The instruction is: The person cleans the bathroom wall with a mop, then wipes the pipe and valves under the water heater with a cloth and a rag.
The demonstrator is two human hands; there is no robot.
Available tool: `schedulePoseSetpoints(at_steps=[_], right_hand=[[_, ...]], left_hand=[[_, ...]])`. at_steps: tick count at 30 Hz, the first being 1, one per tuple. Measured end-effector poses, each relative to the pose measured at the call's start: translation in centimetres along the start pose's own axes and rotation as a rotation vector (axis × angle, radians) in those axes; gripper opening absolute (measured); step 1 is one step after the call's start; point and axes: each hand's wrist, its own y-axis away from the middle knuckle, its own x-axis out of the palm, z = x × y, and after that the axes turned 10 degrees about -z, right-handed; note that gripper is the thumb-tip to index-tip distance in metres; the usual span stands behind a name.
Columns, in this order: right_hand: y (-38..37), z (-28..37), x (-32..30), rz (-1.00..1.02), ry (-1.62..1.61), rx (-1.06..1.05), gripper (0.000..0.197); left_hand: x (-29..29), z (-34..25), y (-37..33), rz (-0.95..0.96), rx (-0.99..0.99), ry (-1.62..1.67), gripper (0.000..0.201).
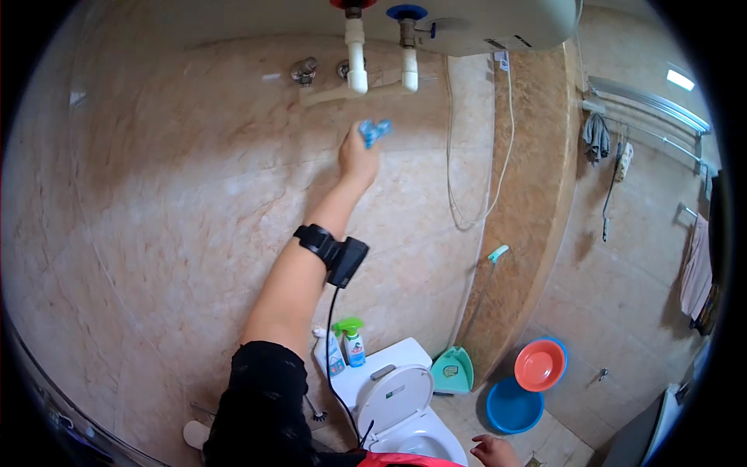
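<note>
My left hand (359,159) is raised against the marbled tile wall, closed on a crumpled light-blue cloth (374,132). Just above it a white pipe (334,95) runs along the wall. Two white pipe ends (356,66) come down from the pale tank (475,27) overhead, below a red and a blue ring. A black strapped device (342,257) with a cable sits on my left forearm. Low at the bottom edge, my right hand (496,451) is partly in view beside the toilet bowl (424,444), its fingers loosely bent and apart, with nothing visible in them.
Two spray bottles (353,342) stand on the toilet tank lid (405,356). A green dustpan (453,371), a blue basin (513,406) and a red basin (540,366) are on the right. A looped white cord (464,226) hangs by the brown column (529,202).
</note>
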Motion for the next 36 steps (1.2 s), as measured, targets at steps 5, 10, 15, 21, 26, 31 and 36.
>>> schedulePoseSetpoints(at_steps=[5, 10, 15, 21, 26, 31, 36], right_hand=[[0.2, 0.3, 0.0, -0.027, -0.062, -0.016, 0.033], [1.1, -1.4, 0.9, -0.014, -0.136, -0.007, 0.033], [0.3, -2.7, 0.3, -0.029, -0.104, 0.028, 0.033], [-2.7, -9.6, 6.0, 0.127, 0.055, -0.074, 0.046], [-1.9, -3.1, 0.9, 0.014, -0.087, -0.036, 0.033], [-2.3, -2.2, 0.5, 0.031, -0.118, -0.031, 0.033], [-2.6, -3.2, 1.0, 0.052, -0.121, -0.096, 0.033]], left_hand=[[4.5, -10.4, -5.2, -0.34, -0.239, 0.145, 0.057], [4.8, -14.2, -9.0, -0.507, -0.148, 0.052, 0.073], [4.5, -17.0, -11.7, -0.232, -0.034, -0.296, 0.107], [6.7, -16.2, -12.7, -0.195, -0.109, -0.251, 0.08], [5.1, -13.4, -11.3, -0.23, 0.146, -0.294, 0.061], [5.0, -13.1, -9.3, -0.315, 0.248, -0.477, 0.045], [5.2, -11.5, -6.7, -0.466, 0.402, -0.676, 0.041]])
